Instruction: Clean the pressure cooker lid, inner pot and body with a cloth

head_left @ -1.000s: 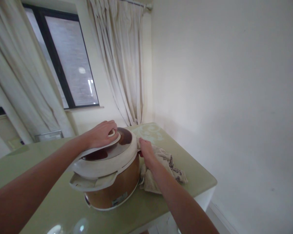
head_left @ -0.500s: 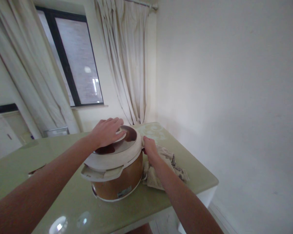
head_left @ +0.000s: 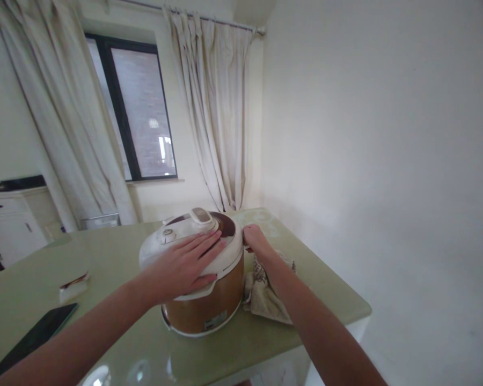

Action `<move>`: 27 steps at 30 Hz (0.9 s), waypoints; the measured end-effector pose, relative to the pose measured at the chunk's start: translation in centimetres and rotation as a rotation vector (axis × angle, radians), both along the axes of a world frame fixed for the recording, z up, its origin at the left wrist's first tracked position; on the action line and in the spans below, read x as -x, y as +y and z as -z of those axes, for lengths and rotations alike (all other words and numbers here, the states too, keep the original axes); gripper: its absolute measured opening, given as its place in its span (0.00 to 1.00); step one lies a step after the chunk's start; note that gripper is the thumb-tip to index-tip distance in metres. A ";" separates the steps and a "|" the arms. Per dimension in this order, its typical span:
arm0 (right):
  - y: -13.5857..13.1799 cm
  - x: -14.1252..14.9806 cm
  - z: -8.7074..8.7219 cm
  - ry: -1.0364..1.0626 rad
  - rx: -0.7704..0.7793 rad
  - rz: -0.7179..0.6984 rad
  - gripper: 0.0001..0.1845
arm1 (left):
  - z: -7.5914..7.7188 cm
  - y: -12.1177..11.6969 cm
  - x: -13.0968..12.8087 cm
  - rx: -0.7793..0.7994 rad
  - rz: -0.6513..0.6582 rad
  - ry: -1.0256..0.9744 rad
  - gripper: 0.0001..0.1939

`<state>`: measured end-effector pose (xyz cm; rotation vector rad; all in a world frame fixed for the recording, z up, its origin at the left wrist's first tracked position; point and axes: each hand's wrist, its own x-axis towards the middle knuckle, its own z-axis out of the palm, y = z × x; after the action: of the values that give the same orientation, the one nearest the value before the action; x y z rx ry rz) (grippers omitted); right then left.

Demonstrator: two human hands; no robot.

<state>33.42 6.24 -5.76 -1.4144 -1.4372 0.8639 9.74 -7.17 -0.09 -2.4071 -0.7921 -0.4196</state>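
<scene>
A rice cooker point(head_left: 209, 303) with a brown body and a white lid point(head_left: 173, 238) stands on a pale green table point(head_left: 116, 316). My left hand point(head_left: 185, 265) lies flat on the front of the lid, fingers stretched out. My right hand point(head_left: 256, 241) is curled against the cooker's right side at the lid's edge, above a crumpled patterned cloth point(head_left: 265, 295). What its fingers grip is hidden.
A dark phone point(head_left: 36, 338) lies at the table's left front, with a small white and brown item point(head_left: 73, 287) behind it. The table's right edge is close to the wall. Curtains and a window stand behind; a white cabinet point(head_left: 8, 225) is at the far left.
The lid was raised under my left hand a second ago and now lies down on the cooker. My left hand slid from the lid's top to its front. The view shifted, showing the phone.
</scene>
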 end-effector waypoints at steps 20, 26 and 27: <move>1.5 0.5 -1.1 -0.136 -0.023 0.010 0.20 | 0.8 -2.5 5.4 0.042 -0.497 -0.742 0.46; 1.3 -0.6 -2.6 -0.227 -0.082 0.054 0.15 | 2.8 -1.6 5.6 0.306 -0.605 -1.051 0.46; 1.1 -0.7 -3.6 -0.257 -0.130 0.078 0.12 | 3.4 -1.6 5.2 0.274 -0.611 -1.119 0.45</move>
<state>34.12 7.32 -2.21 -1.5121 -1.5868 0.5442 4.50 -8.79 -3.54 -1.8372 -2.0660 -1.4907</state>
